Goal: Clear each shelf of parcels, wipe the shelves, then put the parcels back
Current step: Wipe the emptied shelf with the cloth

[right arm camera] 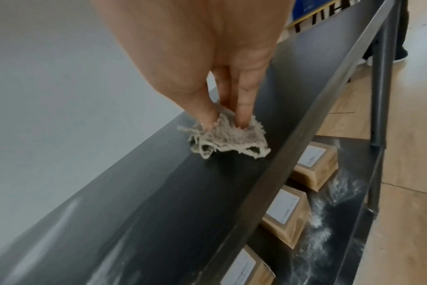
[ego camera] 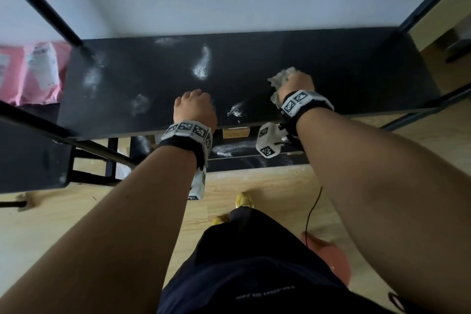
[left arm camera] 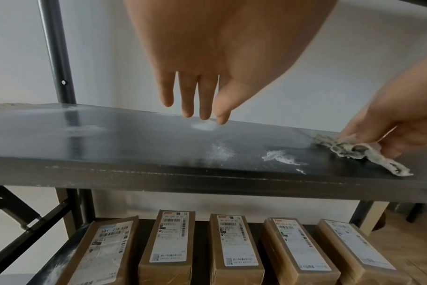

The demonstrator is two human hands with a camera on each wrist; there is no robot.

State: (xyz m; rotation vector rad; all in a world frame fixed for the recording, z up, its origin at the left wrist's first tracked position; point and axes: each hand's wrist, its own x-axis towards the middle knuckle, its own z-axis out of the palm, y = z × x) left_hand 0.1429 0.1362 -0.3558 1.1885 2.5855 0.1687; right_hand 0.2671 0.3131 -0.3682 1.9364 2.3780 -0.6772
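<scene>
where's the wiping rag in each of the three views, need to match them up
Head: the rag is right of centre on the black shelf, under the right hand.
Left wrist: the rag is at the right edge, near the shelf's front lip.
Right wrist: the rag is at centre, under the fingertips.
Shared landmark: the white dust smear near the shelf's front edge; it does not show clearly in the right wrist view.

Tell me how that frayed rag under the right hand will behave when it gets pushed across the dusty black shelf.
The rag looks limp and thin, so it will probably bunch under the right hand rather than slide flat. Its stringy edges may drag powder on the shelf instead of lifting it. It seems very light.
</scene>
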